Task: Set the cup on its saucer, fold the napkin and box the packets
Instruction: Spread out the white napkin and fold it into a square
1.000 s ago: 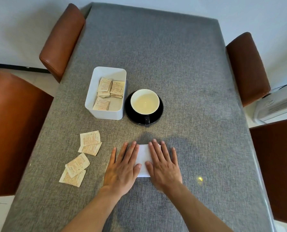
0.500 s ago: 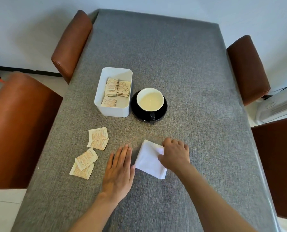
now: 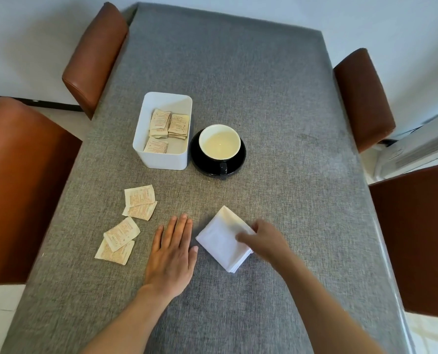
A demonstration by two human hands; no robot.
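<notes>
White folded napkin (image 3: 221, 238) (square, layered) under right hand (image 3: 262, 238), on coarse grey tablecloth (image 3: 263, 98)

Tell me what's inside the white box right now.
The white box holds several tan packets: two small stacks toward the back and one packet nearer the front. How many lie under the top ones is hidden. Four more packets lie outside on the table.

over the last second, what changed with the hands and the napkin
Both hands pressed flat on the napkin a second ago. Since then the left hand slid off onto the table beside it, and the right hand turned the folded napkin askew, fingers still on it. Cup, saucer, box and loose packets stayed put.
</notes>
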